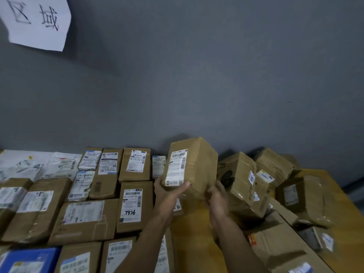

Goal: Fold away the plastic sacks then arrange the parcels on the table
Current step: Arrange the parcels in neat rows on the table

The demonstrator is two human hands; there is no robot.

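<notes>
A brown cardboard parcel (194, 164) with a white shipping label is held above the table, tilted, label facing me. My left hand (169, 191) grips its lower left corner, thumb across the label's bottom edge. At the parcel's lower right side, my right hand (217, 196) holds it with curled fingers. Rows of labelled brown parcels (136, 164) lie flat on the left of the wooden table (189, 243), one marked 7936 (133, 205). White plastic mailer bags (39, 164) lie at the far left.
A loose heap of brown parcels (275, 184) fills the table's right side, some tipped over. A blue box (29, 261) sits at the near left. A grey wall stands behind the table, with a white paper sign (37, 20) at upper left.
</notes>
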